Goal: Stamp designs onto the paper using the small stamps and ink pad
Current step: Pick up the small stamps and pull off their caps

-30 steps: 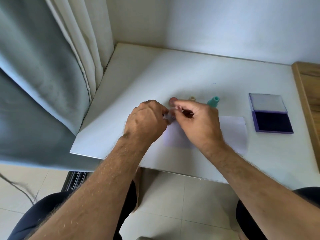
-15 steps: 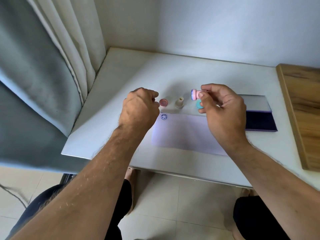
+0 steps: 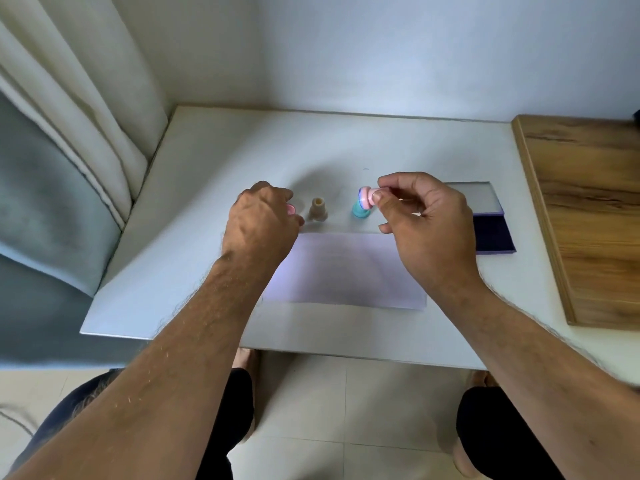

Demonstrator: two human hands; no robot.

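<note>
While the right hand [image 3: 427,223] pinches the pink stamp [image 3: 367,196] between thumb and forefinger, its blue-inked face is turned sideways to the left, probably so the print side can be checked before it goes down. This grip is clenched on the stamp's body, raised above the far edge of the paper [image 3: 346,268]. The left hand [image 3: 259,223] is curled at the paper's far-left corner with a small pink cap [image 3: 291,209] at its fingertips; whether it actually grips the cap or only rests against it, I cannot tell, since the knuckles hide the contact. Just beyond the paper's far edge stand a beige stamp [image 3: 318,209] and a teal stamp [image 3: 360,210], upright and within easy reach. The ink pad [image 3: 493,233] lies open to the right of the paper, partly behind the right hand, lid flipped back.

The worktop [image 3: 214,174] is white and sits in a corner, the paper flat near its front edge. A curtain [image 3: 69,150] hangs left of the paper, a wooden surface [image 3: 585,209] adjoins on the right, and tiled floor shows below.
</note>
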